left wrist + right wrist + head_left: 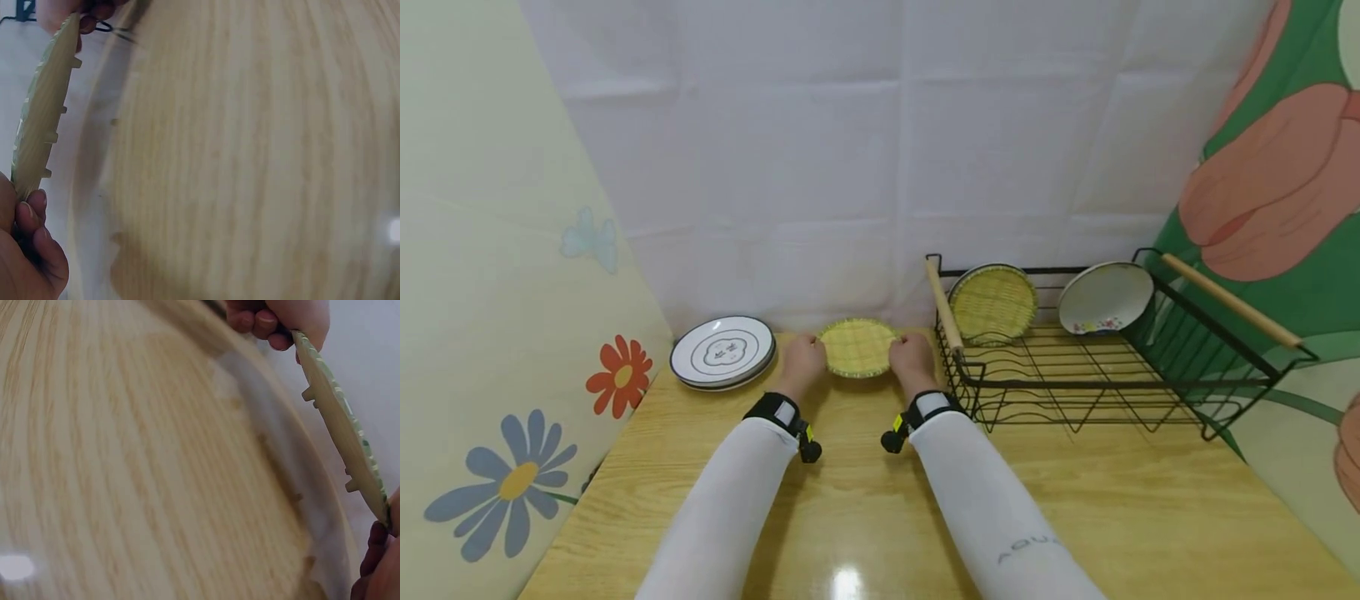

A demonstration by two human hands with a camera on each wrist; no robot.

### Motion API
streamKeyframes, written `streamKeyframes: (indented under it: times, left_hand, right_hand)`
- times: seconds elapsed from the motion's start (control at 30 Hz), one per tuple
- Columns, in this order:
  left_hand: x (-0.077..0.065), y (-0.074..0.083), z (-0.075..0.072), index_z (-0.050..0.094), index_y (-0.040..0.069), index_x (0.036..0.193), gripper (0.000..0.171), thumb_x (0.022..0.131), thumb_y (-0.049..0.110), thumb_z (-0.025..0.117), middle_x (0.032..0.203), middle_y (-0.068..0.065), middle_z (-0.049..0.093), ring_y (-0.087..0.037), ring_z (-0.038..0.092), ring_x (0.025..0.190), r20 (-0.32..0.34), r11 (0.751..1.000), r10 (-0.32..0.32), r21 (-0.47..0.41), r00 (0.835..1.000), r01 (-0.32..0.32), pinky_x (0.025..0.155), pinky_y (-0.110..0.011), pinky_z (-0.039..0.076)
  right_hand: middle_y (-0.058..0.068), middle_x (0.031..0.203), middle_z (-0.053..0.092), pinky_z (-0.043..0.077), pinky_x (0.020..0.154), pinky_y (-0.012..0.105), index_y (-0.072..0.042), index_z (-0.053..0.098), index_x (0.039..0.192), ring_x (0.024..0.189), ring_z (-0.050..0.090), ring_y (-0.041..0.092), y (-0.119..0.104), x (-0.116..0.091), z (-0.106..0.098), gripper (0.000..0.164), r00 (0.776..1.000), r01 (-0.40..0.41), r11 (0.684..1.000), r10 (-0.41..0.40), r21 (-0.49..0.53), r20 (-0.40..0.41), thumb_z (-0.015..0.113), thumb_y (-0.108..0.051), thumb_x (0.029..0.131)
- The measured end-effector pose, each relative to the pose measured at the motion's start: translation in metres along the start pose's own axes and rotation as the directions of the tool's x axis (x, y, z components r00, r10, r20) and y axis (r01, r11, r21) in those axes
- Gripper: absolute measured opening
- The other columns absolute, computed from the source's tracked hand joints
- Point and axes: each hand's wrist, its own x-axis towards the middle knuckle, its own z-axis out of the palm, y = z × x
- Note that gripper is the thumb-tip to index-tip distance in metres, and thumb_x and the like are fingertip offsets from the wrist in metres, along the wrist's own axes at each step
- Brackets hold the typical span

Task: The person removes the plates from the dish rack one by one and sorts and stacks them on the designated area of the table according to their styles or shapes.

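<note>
A round yellow plate with a woven look is held up between both hands close to the back wall. My left hand grips its left edge, fingers curled round the rim. At the opposite edge my right hand pinches the rim in the same way. Seen from the left wrist, the plate is nearly edge-on, with several short pegs on its pale underside. The right wrist view also shows the plate tilted above the wooden table.
Left of the hands lies a small stack of white plates with dark rims. A black wire dish rack with wooden handles stands to the right, holding another woven-look plate and a white flowered dish. A white sheet hangs behind.
</note>
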Motion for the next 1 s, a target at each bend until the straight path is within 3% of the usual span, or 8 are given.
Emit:
streamKeyframes:
  times: [0.13, 0.33, 0.73, 1.0]
  left_hand:
    - [-0.005, -0.001, 0.004, 0.068, -0.008, 0.113, 0.038, 0.103, 0.017, 0.04, 0.119, -0.026, 0.07, -0.041, 0.067, 0.115, 0.05, 0.995, -0.013, 0.094, 0.999, 0.008, 0.099, -0.052, 0.053]
    - [-0.009, -0.004, 0.01, 0.064, -0.007, 0.12, 0.042, 0.106, 0.017, 0.033, 0.123, -0.026, 0.069, -0.04, 0.066, 0.119, 0.077, 0.978, -0.046, 0.205, 0.996, 0.029, 0.101, -0.05, 0.054]
    - [-0.014, 0.004, 0.01, 0.064, -0.003, 0.118, 0.038, 0.109, 0.017, 0.034, 0.118, -0.022, 0.071, -0.037, 0.069, 0.114, 0.098, 0.953, -0.087, 0.298, 0.991, 0.054, 0.095, -0.048, 0.058]
    - [-0.017, 0.012, 0.005, 0.064, -0.002, 0.118, 0.037, 0.108, 0.017, 0.034, 0.119, -0.022, 0.07, -0.036, 0.069, 0.113, 0.102, 0.952, -0.12, 0.295, 0.987, 0.085, 0.092, -0.05, 0.059]
  right_hand:
    - [0.013, 0.109, 0.069, 0.047, 0.076, 0.043, -0.009, 0.067, 0.095, 0.092, 0.061, 0.031, 0.006, -0.003, 0.0, 0.023, 0.999, -0.011, 0.998, 0.013, -0.068, 0.033, 0.053, -0.026, 0.101]
    - [0.011, 0.129, 0.07, 0.054, 0.091, 0.049, -0.014, 0.072, 0.119, 0.113, 0.066, 0.034, 0.009, -0.006, -0.001, 0.029, 0.998, -0.005, 0.992, 0.013, -0.123, 0.065, 0.053, -0.028, 0.102]
    - [0.01, 0.137, 0.067, 0.055, 0.096, 0.05, -0.016, 0.069, 0.129, 0.119, 0.066, 0.035, 0.01, -0.004, 0.0, 0.034, 0.996, -0.023, 0.986, 0.037, -0.164, 0.087, 0.052, -0.029, 0.103]
    - [0.013, 0.131, 0.07, 0.057, 0.093, 0.05, -0.013, 0.07, 0.127, 0.115, 0.068, 0.036, 0.007, -0.003, 0.0, 0.034, 0.997, 0.001, 0.978, 0.016, -0.209, 0.08, 0.052, -0.026, 0.102]
